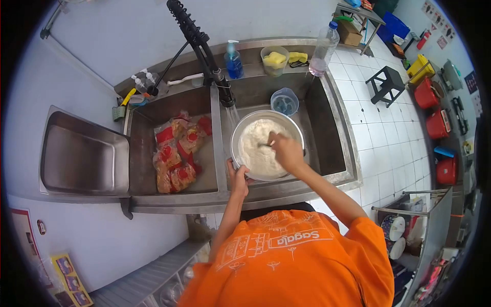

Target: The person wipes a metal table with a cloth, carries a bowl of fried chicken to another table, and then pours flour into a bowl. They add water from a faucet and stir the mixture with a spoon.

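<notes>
A round metal pot (236,148) with a pale, whitish, foamy-looking content (254,135) sits in the right basin of the sink, by the divider. My left hand (239,178) grips the near left side of the pot, thumb against its outer wall. Over the pot, my right hand (286,151) is closed around a thin metal utensil (264,145) that dips into the pale content; its lower end is hidden. Water (233,115) runs from the black spring tap (223,87) beside the pot. Behind the pot stands a translucent plastic jug (284,102).
Packets with red labels (179,148) lie in the left basin. Along the back ledge stand a blue soap bottle (233,62), a tub of yellow sponges (274,60) and a large clear bottle (324,51). A black stool (387,84) is on the tiled floor.
</notes>
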{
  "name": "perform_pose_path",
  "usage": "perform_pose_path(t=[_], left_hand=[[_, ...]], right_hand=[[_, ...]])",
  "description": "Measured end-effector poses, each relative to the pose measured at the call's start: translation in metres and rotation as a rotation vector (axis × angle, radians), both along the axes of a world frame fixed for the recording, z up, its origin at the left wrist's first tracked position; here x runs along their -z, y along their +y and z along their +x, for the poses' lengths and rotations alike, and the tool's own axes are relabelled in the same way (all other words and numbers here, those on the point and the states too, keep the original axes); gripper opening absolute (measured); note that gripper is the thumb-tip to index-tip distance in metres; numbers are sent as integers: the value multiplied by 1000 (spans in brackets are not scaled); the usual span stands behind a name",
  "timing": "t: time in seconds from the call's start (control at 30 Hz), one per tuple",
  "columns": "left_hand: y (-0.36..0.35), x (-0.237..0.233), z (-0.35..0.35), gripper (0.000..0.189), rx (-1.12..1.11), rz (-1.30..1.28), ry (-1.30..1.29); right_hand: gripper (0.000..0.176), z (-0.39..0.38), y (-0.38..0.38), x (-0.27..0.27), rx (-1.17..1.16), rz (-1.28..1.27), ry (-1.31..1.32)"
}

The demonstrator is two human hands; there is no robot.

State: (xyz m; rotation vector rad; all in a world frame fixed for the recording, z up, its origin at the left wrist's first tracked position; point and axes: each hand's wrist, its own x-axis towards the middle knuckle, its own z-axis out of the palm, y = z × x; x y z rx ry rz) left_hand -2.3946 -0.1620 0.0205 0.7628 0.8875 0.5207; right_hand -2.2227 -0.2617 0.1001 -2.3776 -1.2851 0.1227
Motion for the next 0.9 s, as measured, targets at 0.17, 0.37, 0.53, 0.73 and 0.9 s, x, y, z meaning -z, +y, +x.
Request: perform_pose_path(t=[0.17,0.37,0.53,0.73,0.9], left_hand=[[6,-2,-4,61,-69,-38,-96],[2,-1,4,62,69,53,39],[5,-2,-5,60,5,8,-37],[2,-7,3,57,62,30,30],[6,6,-4,58,35,17,20]], right_hand=[[18,22,-30,-33,-4,-159,133],[36,1,4,11,31,125,-100],[36,32,-19,-28,3,-57,4],[33,1,0,-14,-198,3,77],[33,47,-17,-27,-219,-117,23]])
